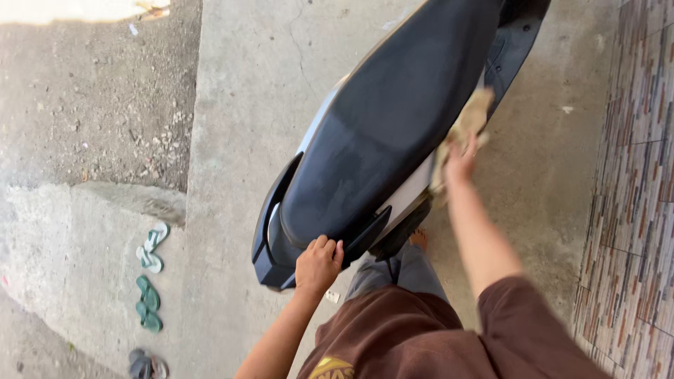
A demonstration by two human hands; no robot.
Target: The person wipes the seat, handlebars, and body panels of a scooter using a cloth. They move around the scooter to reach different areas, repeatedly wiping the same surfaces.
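Scooter (393,126) stands on the concrete floor; your left hand (318,264) clenches its rear rail, your right hand (460,160) grasps a rag (469,125), mid-wipe along the side. Next calls for steady strokes.

A grey concrete floor (239,105) is seen, cracked near the top and stepped down on the left to rougher, gravelly ground (91,105). A scooter (379,133) is stood on the floor. Three pairs of sandals (149,288) are laid in a row on the lower concrete at the left. A tiled strip (639,189) is met along the right edge.
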